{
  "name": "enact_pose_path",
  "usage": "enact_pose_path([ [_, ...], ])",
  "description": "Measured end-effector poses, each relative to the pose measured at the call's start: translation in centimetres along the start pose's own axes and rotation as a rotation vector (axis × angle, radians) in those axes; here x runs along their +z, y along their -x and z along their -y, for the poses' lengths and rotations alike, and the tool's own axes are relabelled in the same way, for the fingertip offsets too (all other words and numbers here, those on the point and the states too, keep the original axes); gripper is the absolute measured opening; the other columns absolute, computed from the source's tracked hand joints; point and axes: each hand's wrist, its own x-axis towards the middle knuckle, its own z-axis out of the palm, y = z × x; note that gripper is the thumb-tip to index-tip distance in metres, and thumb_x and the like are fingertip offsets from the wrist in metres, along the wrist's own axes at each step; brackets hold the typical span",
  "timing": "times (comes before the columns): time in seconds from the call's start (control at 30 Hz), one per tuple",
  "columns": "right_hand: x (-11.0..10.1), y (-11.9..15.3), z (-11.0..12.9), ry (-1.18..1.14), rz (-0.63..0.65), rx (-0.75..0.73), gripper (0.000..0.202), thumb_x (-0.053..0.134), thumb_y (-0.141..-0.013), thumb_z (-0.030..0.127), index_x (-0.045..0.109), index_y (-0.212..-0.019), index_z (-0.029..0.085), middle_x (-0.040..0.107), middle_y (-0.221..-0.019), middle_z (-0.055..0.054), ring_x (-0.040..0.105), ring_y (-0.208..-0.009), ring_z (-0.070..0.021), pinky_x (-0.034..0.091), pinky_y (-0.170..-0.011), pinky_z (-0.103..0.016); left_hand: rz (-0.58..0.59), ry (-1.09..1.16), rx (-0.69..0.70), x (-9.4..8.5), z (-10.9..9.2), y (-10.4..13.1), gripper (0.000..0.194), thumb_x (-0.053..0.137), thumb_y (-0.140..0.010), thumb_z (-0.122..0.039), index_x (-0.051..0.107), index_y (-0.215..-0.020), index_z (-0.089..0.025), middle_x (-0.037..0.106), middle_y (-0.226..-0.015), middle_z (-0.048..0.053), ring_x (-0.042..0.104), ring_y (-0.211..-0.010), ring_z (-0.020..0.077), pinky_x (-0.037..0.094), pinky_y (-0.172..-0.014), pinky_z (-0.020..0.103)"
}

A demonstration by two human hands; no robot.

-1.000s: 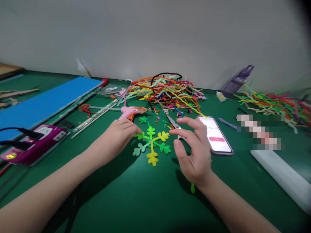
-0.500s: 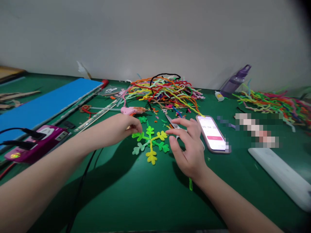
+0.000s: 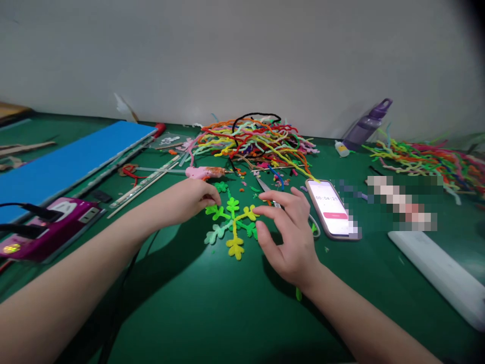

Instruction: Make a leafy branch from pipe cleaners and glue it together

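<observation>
A snowflake of pipe cleaners (image 3: 234, 222) lies flat on the green table, with leaf-shaped tips in yellow, bright green and pale mint. My left hand (image 3: 195, 199) reaches in from the left with fingers curled together at the tip of its upper-left green arm; the exact grip is partly hidden. On the other side my right hand (image 3: 290, 235) hovers with fingers apart, fingertips close to the yellow right arm and covering part of the lower-right green one. Another green leafy piece (image 3: 223, 188) lies just beyond the snowflake. Scissors (image 3: 264, 186) are partly hidden behind my right hand.
Behind the snowflake are a pink glue gun (image 3: 206, 173) and a heap of colourful pipe cleaners (image 3: 253, 136). A phone (image 3: 331, 210) showing a timer and a white bar (image 3: 435, 275) lie right. A purple power strip (image 3: 53, 227) and blue board (image 3: 76, 162) are left.
My right hand has shifted slightly left, over the snowflake's right side, now covering more of its lower-right green arm. My left hand stays at the upper-left arm. The view has shifted slightly.
</observation>
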Motion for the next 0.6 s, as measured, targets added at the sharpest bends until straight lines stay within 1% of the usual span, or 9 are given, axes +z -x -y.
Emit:
enact_pose_path([
  [0.1,0.12,0.06,0.03,0.021,0.001,-0.018,0.014,0.052,-0.084,0.017,0.060,-0.095,0.019,0.060,-0.110,-0.008,0.056,-0.107,-0.0200,0.027,-0.108,-0.048,-0.008,-0.011,0.014,0.17,0.15,-0.09,0.025,0.046,-0.085,-0.023,0.070,-0.092,-0.022,0.073,-0.090,0.000,0.065,-0.077,0.0156,0.044,-0.065,0.022],
  [0.23,0.18,0.21,0.07,0.036,0.006,-0.030,0.015,0.053,-0.083,0.016,0.059,-0.096,0.020,0.060,-0.111,-0.007,0.057,-0.107,-0.0198,0.028,-0.108,-0.048,-0.034,-0.041,0.018,0.36,0.22,-0.45,0.024,0.047,-0.084,-0.020,0.071,-0.091,-0.022,0.073,-0.080,0.000,0.064,-0.065,0.0150,0.044,-0.059,0.022],
  [0.3,0.17,0.23,0.11,0.040,0.003,-0.036,0.015,0.052,-0.083,0.016,0.059,-0.096,0.021,0.061,-0.111,-0.006,0.057,-0.106,-0.0199,0.028,-0.108,-0.049,-0.043,-0.042,0.040,0.51,0.25,-0.67,0.024,0.048,-0.083,-0.019,0.071,-0.090,-0.022,0.073,-0.078,0.000,0.064,-0.064,0.0146,0.044,-0.058,0.022],
  [0.43,0.15,0.17,0.23,0.046,-0.010,-0.062,0.014,0.053,-0.083,0.016,0.059,-0.094,0.022,0.062,-0.107,-0.005,0.059,-0.103,-0.0199,0.030,-0.108,-0.049,-0.065,-0.018,0.059,0.83,0.23,-0.96,0.022,0.050,-0.082,-0.019,0.072,-0.088,-0.022,0.075,-0.083,0.000,0.066,-0.069,0.0157,0.046,-0.061,0.022],
  [0.6,0.12,0.22,0.35,0.044,-0.014,-0.073,0.014,0.053,-0.083,0.015,0.060,-0.092,0.022,0.062,-0.106,-0.005,0.059,-0.103,-0.0191,0.030,-0.108,-0.048,-0.037,0.013,0.031,0.99,0.10,-1.02,0.023,0.050,-0.083,-0.019,0.072,-0.088,-0.022,0.074,-0.086,0.001,0.066,-0.073,0.0179,0.046,-0.065,0.024],
])
